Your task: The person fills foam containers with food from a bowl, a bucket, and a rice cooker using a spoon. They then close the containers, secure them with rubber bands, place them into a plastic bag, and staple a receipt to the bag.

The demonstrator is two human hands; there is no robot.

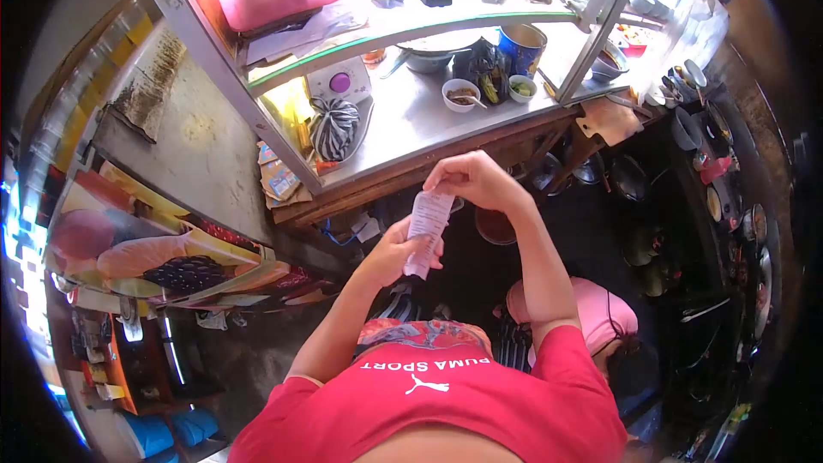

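A narrow strip of printed paper [429,221] hangs upright in front of the red shirt, below the counter's front edge. My left hand [398,250] is closed around its lower part, with the thumb across the front. At its top end, the bent fingers of my right hand [470,182] pinch the paper. The lower end sticks out curled beneath my left fingers. The print is too small to read.
On the metal counter [394,133] stand a sauce bowl [460,95] with a spoon, a bowl of green pieces [521,88] and a striped bag [334,129]. Another person in pink [591,313] is low at the right. Pans [630,177] sit beyond.
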